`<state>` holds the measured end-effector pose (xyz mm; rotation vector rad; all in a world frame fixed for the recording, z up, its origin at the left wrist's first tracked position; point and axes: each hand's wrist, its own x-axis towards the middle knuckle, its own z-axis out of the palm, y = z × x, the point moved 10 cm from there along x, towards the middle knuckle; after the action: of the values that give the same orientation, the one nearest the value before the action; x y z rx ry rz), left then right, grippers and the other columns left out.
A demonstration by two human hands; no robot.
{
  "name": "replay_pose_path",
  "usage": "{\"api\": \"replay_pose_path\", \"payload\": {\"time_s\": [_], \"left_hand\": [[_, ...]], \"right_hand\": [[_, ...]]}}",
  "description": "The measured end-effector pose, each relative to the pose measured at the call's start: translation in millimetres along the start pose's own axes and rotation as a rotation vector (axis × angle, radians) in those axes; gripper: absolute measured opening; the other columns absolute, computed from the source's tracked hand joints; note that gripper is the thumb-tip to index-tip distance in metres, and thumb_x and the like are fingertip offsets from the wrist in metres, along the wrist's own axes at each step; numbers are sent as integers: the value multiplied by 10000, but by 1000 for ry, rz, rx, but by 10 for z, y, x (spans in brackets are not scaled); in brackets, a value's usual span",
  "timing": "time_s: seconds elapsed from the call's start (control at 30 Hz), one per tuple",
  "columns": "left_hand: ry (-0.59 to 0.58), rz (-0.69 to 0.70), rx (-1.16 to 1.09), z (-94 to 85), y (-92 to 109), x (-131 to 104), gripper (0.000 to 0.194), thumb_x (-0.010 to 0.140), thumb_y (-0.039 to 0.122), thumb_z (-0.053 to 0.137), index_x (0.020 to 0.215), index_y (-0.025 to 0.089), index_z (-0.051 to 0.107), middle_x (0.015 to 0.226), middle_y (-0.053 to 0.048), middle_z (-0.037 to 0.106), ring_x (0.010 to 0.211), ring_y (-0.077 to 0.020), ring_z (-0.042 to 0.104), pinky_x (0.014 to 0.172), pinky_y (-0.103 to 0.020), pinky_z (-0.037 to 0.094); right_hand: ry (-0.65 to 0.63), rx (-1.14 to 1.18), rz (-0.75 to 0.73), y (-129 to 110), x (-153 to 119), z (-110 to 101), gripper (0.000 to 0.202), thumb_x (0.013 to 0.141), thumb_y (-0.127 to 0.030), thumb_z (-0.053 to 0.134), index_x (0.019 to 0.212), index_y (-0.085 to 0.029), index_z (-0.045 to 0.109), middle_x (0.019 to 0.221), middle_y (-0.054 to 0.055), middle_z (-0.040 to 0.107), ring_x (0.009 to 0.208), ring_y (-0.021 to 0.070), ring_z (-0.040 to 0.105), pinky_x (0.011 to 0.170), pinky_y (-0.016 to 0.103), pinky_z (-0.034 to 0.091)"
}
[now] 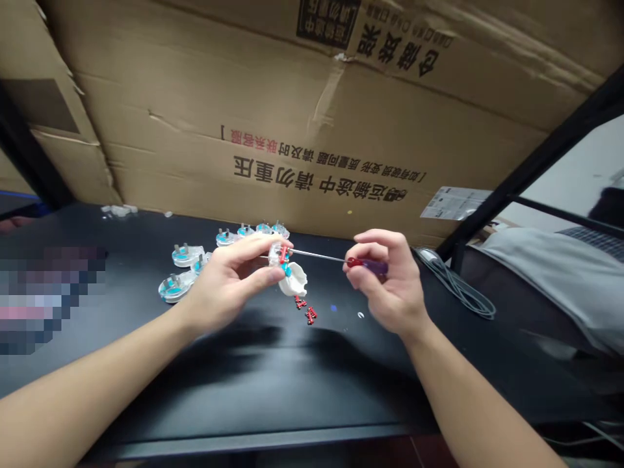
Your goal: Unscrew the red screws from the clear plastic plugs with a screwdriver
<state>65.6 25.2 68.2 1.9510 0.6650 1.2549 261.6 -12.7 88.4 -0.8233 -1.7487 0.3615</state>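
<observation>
Near the middle, my left hand (229, 279) pinches a clear and white plug part (275, 254) with a red piece and a blue piece on it. A white curved cover (294, 281) hangs just below that part. My right hand (387, 279) is closed around the red and purple handle of a screwdriver (368, 264). The screwdriver's metal shaft points left, and its tip meets the plug part by the red piece. Small red parts (311, 315) lie on the black table (273, 403) below the hands.
Several clear plugs with metal pins (177, 286) stand behind and left of my left hand. A large cardboard sheet (185, 84) rises behind the table. At the right lie a coiled grey cable (458, 286) and grey cloth (541, 279). Small clear pieces (119, 210) sit back left.
</observation>
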Motion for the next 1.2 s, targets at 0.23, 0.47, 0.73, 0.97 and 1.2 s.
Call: {"api": "replay_pose_path", "payload": {"time_s": [0.23,0.47,0.73,0.97,1.2], "left_hand": [[6,13,25,-9,-1,-6,300,876,370,687,1138,224,704,1165,-64,680,1047,-217,645,910,-291,537],[23,27,95,-26,17,-4,335,870,390,683,1151,209,704,1183,-82,685,1090,-249,635,945,-328,524],[-47,-30,472,-17,-95,82,398,882,449,641,1164,174,700,1201,-103,714,1099,-273,645,977,-374,472],[-192,-171,779,-138,-467,125,376,840,500,626,1061,202,686,1052,-81,747,993,-281,673,866,-379,517],[-413,-146,1090,-133,-710,100,280,817,367,593,944,187,765,1072,-131,732,1099,-341,608,978,-444,471]], "right_hand": [[45,-29,-19,-30,7,-47,267,875,-207,653,1103,-274,531,876,-11,639,746,137,636,630,266,508],[-124,-239,0,-38,32,115,177,893,-220,627,1064,-235,671,838,4,623,686,125,565,616,263,463],[-393,-388,295,425,-48,370,192,976,-297,471,960,-206,639,696,-37,571,579,108,440,575,249,355],[-649,-404,270,558,-182,584,270,995,-334,443,905,-204,663,743,-15,654,644,122,527,644,253,387],[-678,-495,323,640,-216,550,249,977,-306,460,954,-234,696,869,15,732,742,156,624,694,270,428]]}}
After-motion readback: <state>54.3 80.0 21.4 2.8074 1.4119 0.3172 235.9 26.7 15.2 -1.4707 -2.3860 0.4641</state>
